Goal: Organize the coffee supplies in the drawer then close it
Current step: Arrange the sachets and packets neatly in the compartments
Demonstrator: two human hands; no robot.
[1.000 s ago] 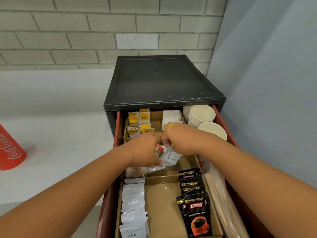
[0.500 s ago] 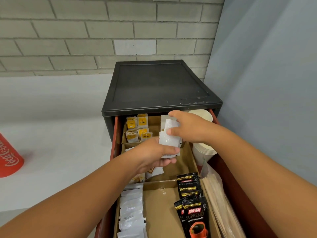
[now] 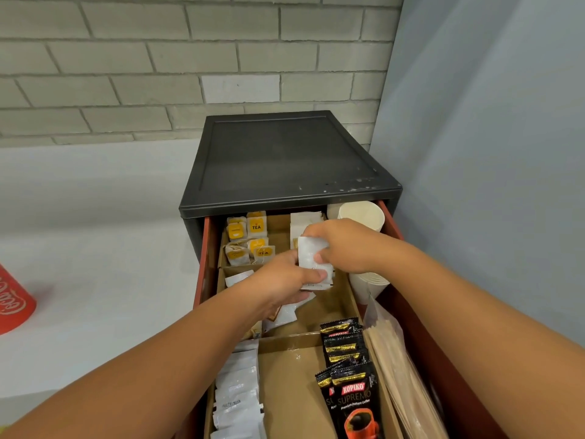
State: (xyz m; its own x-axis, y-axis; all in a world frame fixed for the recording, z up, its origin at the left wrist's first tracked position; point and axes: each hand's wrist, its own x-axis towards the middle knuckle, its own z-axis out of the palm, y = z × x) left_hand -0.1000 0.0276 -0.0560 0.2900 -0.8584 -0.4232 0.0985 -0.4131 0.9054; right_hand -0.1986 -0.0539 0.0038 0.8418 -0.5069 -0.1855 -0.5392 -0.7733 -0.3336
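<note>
Both hands hold white sachets [image 3: 311,255] above the open drawer's [image 3: 200,264] middle cardboard compartment. The left hand [image 3: 285,282] grips the bundle from below, and the right hand [image 3: 343,245] pinches its top.

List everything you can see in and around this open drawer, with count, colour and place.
cabinet: one, black, by brick wall
drawer: one, red, pulled open
tea bags: several, yellow-labelled, back left compartment
paper cups: stacked, cream, back right
Kopiko sachets: several, black, front compartment, right
plain sachets: a row, white, front compartment, left
stirrers: one bagged bundle, pale wood, right side
Coca-Cola item: one, red, far left
held sachets: a few, white, between both hands
left hand: one, grips held sachets
right hand: one, pinches held sachets
</note>
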